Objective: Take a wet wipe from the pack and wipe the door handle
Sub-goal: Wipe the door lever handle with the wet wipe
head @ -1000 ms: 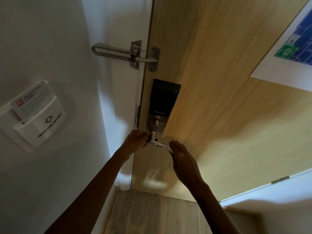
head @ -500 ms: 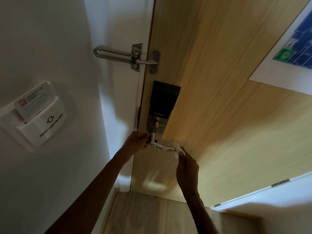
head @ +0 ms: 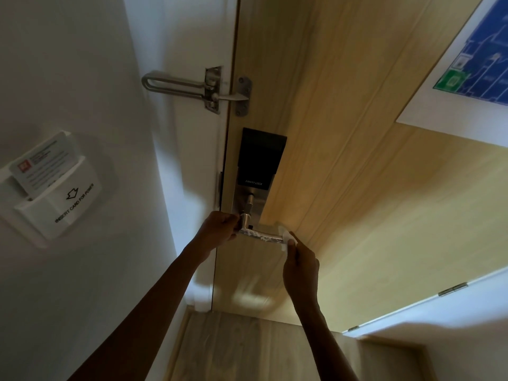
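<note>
Looking down along both forearms, we see the door handle [head: 261,236], a silver lever on the wooden door [head: 357,188] below a black smart lock [head: 259,158]. Our left hand [head: 220,229] is curled closed around the pivot end of the lever. Our right hand [head: 301,264] pinches a white wet wipe [head: 287,237] between its fingertips, the wipe touching the lever's free end. A swing latch [head: 198,88] sits above the lock. A key card holder [head: 52,185] hangs on the left wall.
</note>
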{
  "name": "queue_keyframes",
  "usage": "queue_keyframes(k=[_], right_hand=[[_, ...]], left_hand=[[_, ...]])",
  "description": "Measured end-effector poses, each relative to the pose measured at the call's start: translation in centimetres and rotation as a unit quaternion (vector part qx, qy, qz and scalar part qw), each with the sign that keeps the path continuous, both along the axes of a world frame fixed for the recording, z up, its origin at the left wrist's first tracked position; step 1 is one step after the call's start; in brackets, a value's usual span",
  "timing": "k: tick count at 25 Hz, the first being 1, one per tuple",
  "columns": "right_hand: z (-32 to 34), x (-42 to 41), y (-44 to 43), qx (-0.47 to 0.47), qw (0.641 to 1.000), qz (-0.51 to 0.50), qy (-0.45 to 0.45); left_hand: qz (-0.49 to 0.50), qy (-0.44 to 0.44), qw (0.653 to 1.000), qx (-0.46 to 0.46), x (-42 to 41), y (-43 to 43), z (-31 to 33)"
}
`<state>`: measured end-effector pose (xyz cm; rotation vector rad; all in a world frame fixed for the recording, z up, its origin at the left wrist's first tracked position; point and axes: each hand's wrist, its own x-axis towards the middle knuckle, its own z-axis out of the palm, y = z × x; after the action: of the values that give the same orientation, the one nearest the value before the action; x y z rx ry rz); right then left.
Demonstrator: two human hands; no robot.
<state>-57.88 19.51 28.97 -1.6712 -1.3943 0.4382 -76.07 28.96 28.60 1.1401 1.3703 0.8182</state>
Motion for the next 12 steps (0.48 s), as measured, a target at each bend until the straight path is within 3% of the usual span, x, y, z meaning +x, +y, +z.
queue_keyframes(k=[3,8,12], right_hand=[[-0.4,0.5,-0.6,0.034,0.996,0.053,-0.067],[-0.1,-0.9,2.3,-0.004,0.973,0.13,-0.192],[1.1,-2.7,3.7,0.013,0.993,0.08,-0.08]], left_hand=[[0.001,0.003,1.0,0.008,0.0,0.0,-0.1],[-0.002,-0.019,1.0,-0.011,-0.2,-0.1,-0.1],[-0.008,-0.05,0.998,-0.039,-0.5,-0.2,0.7]])
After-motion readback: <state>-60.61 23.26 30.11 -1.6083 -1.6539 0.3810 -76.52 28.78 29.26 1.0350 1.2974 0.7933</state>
